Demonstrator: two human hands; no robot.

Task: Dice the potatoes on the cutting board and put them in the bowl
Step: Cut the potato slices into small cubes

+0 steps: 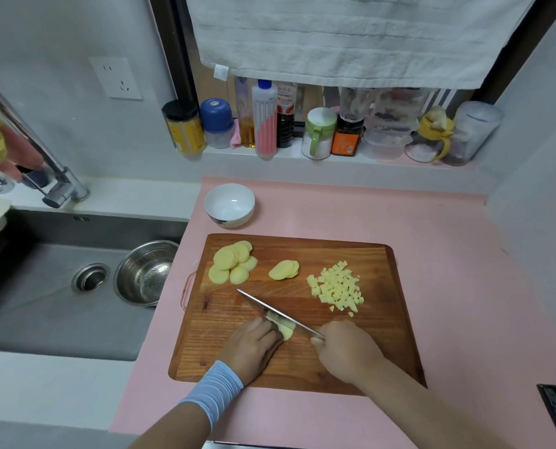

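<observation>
While over board (385, 338) on pink counter (432, 222) (steel sink (43, 322) alongside): left hand (254, 348) around potato (287, 332), right hand (344, 348) around knife (270, 307).

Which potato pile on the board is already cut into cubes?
The rightmost pile; the left pile and middle pile are round slices.

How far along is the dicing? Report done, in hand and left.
Done: a pile of diced cubes lies on the cutting board. In hand: the left hand holds a potato piece while the right hand holds the knife over it. Left: the large slice stack and small slice stack are uncut; the white bowl holds no potato.
</observation>
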